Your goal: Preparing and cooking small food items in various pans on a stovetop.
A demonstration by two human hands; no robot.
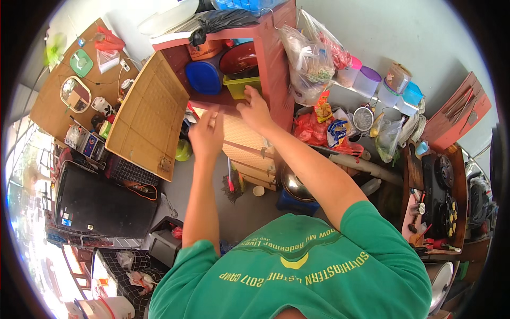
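A red wooden cabinet (279, 60) stands open before me, its woven-panel door (147, 115) swung out to the left. Inside its upper compartment are a blue plastic container (203, 77), a dark red bowl (238, 60), an orange box (204, 50) and a yellow-green plastic bin (236, 87). My right hand (255, 111) reaches up at the compartment's front, fingers apart, just before the bin; contact cannot be judged. Blurred by motion, my left hand (207, 133) is raised between the door and the lower drawers (249, 145). I see nothing in either hand.
Plastic bags (306, 60) hang on the cabinet's right side. A mop head (234, 189), a small cup (258, 191) and a metal pot (297, 183) are low down. A black chest (105, 203) is left; a gas stove (436, 195) is right.
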